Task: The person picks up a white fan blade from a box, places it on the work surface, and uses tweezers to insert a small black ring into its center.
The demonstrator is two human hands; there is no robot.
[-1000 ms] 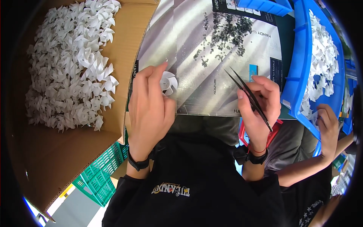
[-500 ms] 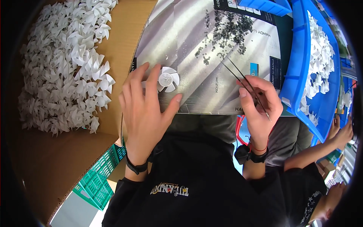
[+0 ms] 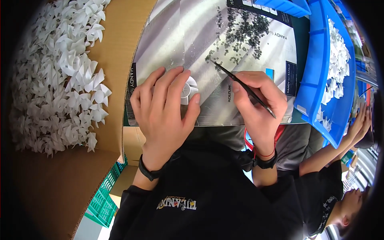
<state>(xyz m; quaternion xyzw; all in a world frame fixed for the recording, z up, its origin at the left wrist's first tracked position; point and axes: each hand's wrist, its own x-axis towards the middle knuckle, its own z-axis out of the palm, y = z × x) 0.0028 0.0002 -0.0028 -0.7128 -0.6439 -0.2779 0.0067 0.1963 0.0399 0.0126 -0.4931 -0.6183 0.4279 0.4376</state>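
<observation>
My right hand grips a pair of black tweezers, whose tips are close together at the near-left edge of a spread of small black rings. Whether a ring sits between the tips is too small to tell. My left hand lies palm down with its fingers stretched out and the thumb apart. Between its index finger and thumb is a small white fan wheel, partly covered by the fingers. Both hands are over a printed cardboard sheet.
At the left, a large cardboard box holds a heap of white fan wheels. A blue bin with more white pieces stands right. Another blue bin is at the back. A green crate is lower left; a co-worker's arm shows right.
My right hand has turned and brought the tweezers left to the rings, their tips closing together. My left hand has shifted slightly right, its fingers covering more of the fan wheel.
</observation>
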